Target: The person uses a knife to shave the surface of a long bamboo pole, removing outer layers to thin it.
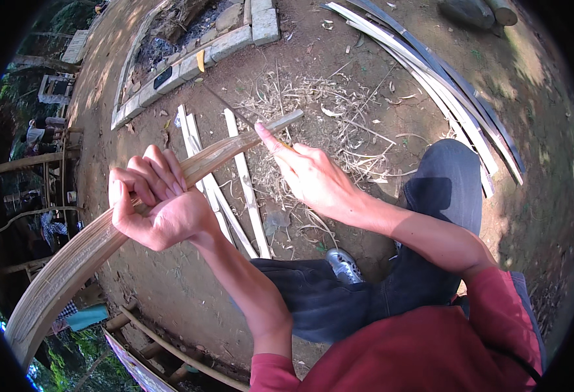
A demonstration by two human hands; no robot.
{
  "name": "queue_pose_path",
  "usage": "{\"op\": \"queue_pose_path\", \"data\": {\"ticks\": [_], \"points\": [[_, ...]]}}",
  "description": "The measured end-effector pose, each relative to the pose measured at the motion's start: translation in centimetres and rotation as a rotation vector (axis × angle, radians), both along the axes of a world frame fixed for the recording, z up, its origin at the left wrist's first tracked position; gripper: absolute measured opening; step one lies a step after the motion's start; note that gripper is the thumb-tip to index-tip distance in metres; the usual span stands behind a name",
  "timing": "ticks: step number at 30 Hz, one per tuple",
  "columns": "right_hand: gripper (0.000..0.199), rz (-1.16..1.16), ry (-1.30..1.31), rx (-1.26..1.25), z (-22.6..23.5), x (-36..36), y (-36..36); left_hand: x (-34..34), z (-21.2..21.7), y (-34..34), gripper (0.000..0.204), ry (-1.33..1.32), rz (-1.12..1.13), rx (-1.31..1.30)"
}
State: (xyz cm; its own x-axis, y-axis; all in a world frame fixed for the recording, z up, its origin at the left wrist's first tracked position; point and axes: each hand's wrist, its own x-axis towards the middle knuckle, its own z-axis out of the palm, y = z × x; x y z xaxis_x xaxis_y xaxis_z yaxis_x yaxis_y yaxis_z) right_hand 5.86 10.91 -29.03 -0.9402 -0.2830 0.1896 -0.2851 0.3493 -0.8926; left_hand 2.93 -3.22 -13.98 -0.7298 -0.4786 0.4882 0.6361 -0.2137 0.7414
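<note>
A long split bamboo strip [71, 261] runs from the lower left edge up across the middle, its narrow end above the ground litter. My left hand [159, 196] is closed round it, palm turned up and fingers curled. My right hand [313, 173] grips a knife near the strip's far end, with the index finger stretched along it. The knife's thin dark blade [229, 106] points away to the upper left and crosses the strip by my fingertip. Most of the handle is hidden in my palm; a bit of yellow shows.
Pale shavings [346, 124] litter the ground ahead. Cut strips [248, 186] lie beyond my left hand, and a bundle of long strips [444, 85] lies at right. A block-edged fire pit [215, 49] is at the back, with a dark phone-like object [163, 77] on its edge.
</note>
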Motion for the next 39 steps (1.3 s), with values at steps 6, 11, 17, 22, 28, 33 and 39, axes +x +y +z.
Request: {"op": "queue_pose_path", "data": {"ticks": [6,11,17,22,28,33,39], "points": [[0.066,0.077,-0.199,0.051,-0.7,-0.5,0.6,0.1,-0.4,-1.0,0.025,0.02,-0.022,0.029],[0.068,0.05,0.0,0.045,2.1,1.9,-0.3,-0.4,-0.2,-0.3,0.025,-0.034,0.231,0.237],[0.073,0.065,-0.004,0.082,1.4,2.1,-0.4,0.0,-0.7,-1.6,0.026,0.035,0.076,0.058],[0.074,0.128,-0.056,0.096,4.7,2.9,0.0,0.2,-0.4,-1.0,0.027,0.019,0.149,0.053],[0.07,0.042,0.011,0.079,1.8,1.9,0.0,0.4,-1.0,-1.4,0.026,0.072,0.078,-0.016],[0.072,0.063,0.02,0.061,2.5,2.7,-0.3,0.5,-0.5,-0.8,0.026,0.023,0.184,0.023],[0.068,0.068,-0.152,0.153,2.7,1.2,0.3,0.4,-0.7,0.2,0.027,-0.061,0.327,-0.031]]}}
